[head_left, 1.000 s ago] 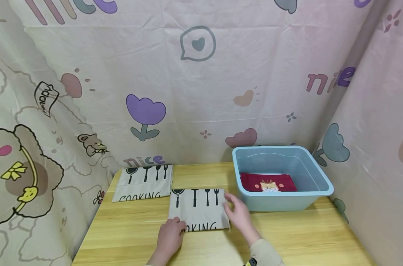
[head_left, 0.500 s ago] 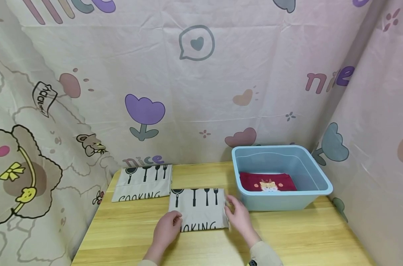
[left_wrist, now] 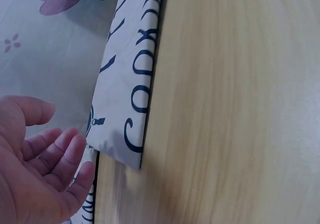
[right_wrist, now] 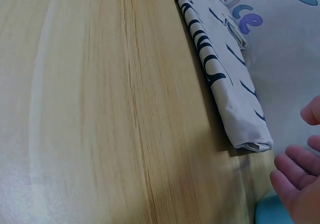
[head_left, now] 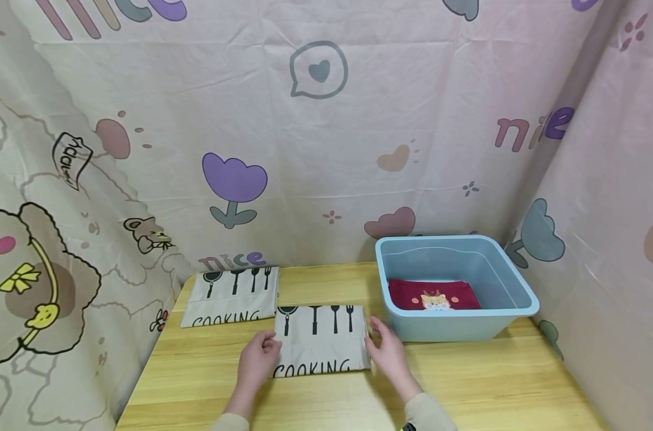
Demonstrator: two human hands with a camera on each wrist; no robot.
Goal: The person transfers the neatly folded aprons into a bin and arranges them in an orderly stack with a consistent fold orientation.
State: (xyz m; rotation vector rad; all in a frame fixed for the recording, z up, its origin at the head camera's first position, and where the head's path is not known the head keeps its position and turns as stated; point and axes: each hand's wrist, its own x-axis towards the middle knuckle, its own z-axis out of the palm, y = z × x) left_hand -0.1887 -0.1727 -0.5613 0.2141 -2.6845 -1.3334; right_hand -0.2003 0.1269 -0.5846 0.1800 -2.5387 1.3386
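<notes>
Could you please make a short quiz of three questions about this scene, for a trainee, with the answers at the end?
1. Which word is printed on the white cloth between the left hand and the right hand? A: BAKING; B: COOKING; C: WASHING.
2. True or false: the red cloth lies outside the blue tub.
3. In the head view, which hand is nearer to the blue tub?

Key: 1: B. 2: False; the red cloth lies inside the blue tub. 3: The right hand.
</notes>
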